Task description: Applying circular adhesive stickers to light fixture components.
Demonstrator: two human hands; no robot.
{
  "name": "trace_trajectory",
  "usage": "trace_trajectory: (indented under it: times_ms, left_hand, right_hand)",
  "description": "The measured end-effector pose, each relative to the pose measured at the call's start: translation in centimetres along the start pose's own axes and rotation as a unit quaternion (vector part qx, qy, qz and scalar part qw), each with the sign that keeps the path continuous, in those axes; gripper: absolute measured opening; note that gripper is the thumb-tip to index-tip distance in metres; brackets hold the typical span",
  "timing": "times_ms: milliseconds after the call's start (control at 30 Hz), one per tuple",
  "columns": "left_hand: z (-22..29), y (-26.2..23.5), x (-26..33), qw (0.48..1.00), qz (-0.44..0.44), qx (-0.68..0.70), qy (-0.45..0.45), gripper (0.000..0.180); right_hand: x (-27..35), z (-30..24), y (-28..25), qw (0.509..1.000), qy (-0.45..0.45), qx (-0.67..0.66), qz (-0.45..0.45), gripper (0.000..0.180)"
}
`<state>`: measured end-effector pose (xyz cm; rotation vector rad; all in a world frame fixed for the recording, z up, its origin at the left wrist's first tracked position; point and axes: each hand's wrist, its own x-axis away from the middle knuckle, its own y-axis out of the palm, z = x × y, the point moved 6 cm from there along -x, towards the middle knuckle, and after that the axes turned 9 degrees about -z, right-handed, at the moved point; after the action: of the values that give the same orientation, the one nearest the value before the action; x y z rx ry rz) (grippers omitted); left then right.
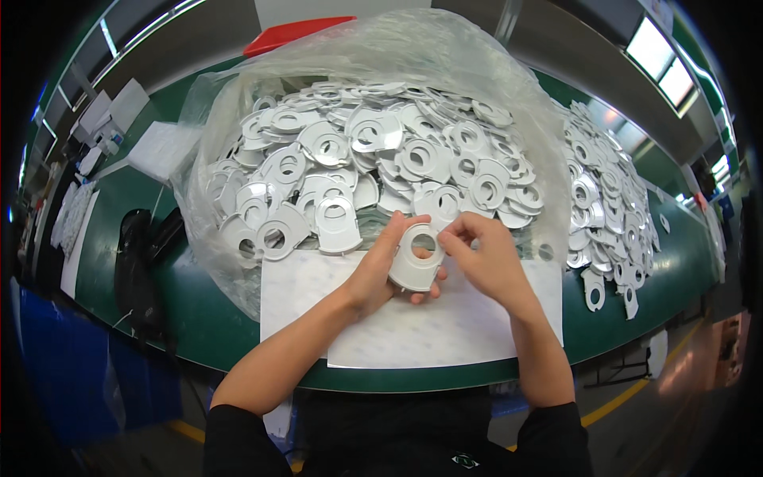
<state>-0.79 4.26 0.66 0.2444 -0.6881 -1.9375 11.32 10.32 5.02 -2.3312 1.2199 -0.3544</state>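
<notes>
My left hand (377, 266) holds a white plastic part (415, 272), flat with a round hole near its upper end and small pins at its lower edge. Fingers of that hand wrap behind it, the thumb along its left side. At the part's upper right edge is my right hand (486, 258), thumb and forefinger pinched together. Whether something small sits in that pinch is hidden. Just beyond both hands, a large heap of similar white parts (373, 131) lies in an open clear plastic bag (207, 159). White sheets (429, 334) lie under my hands.
To the right, a second heap of white parts (608, 199) spreads over the green table (675, 270). A black object (137, 270) lies at the left, near a white foam-like block (163, 151). Behind the bag shows a red tray (298, 33).
</notes>
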Motion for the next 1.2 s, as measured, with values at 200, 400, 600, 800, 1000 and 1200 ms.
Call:
trace_trajectory:
  times_ms: [200, 400, 600, 800, 1000, 1200]
  left_hand:
    - [7.3, -1.5, 3.4, 0.847, 0.197, -0.462, 0.173, 0.046]
    - [8.7, -2.9, 5.6, 0.518, 0.419, -0.745, 0.022, 0.043]
    - [7.9, -3.6, 5.3, 0.545, 0.391, -0.741, -0.026, 0.053]
    - [7.5, -3.6, 4.6, 0.617, 0.347, -0.706, 0.04, 0.067]
    - [5.9, -4.6, 2.4, 0.951, 0.194, -0.179, 0.163, 0.043]
    - [2.1, -4.5, 0.4, 0.983, 0.085, 0.133, 0.095, 0.038]
  right_hand:
    - [0.1, 1.6, -7.7, 0.93, -0.025, -0.327, 0.164, 0.01]
    - [1.1, 5.5, -13.8, 0.775, -0.112, -0.516, 0.346, 0.025]
    - [0.2, -2.3, -1.4, 0.982, -0.167, -0.061, 0.068, 0.022]
    - [3.8, -5.5, 10.6, 0.916, -0.266, 0.202, -0.222, 0.032]
    - [3.1, -5.3, 11.4, 0.918, -0.204, 0.238, -0.244, 0.036]
    - [3.1, -5.4, 11.0, 0.932, -0.173, 0.184, -0.26, 0.033]
